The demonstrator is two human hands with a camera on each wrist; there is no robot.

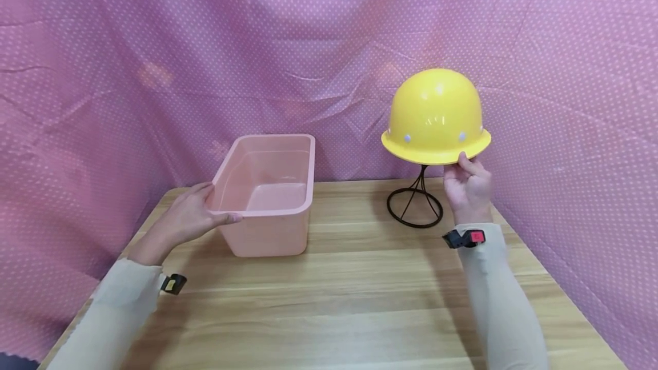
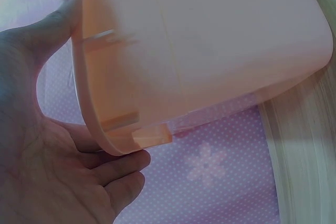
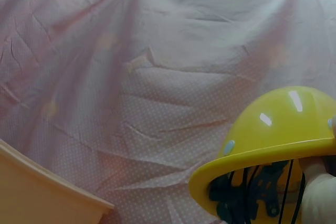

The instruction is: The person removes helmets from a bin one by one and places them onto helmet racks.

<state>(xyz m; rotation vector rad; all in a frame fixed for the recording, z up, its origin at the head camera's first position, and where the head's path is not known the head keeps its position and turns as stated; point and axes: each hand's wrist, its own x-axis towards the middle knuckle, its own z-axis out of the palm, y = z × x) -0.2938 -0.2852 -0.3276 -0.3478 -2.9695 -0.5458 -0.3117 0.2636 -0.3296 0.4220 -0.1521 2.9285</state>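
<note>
One yellow hard hat [image 1: 435, 110] is showing right above the wire stand [image 1: 423, 172]; right grip [image 1: 469, 190] is pinching its brim, left grip [image 1: 186, 216] is holding a pink tub [image 1: 268, 236] left of that stand.

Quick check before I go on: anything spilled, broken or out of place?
Nothing stands out: no spill or damage shows. The yellow helmet is over the wire stand, its brim in the right hand; the left hand grips the pink bin. Only the backdrop cloth is creased.

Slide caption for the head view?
Right grip holds a yellow helmet by its brim; left grip holds a pink bin by its rim.
</note>
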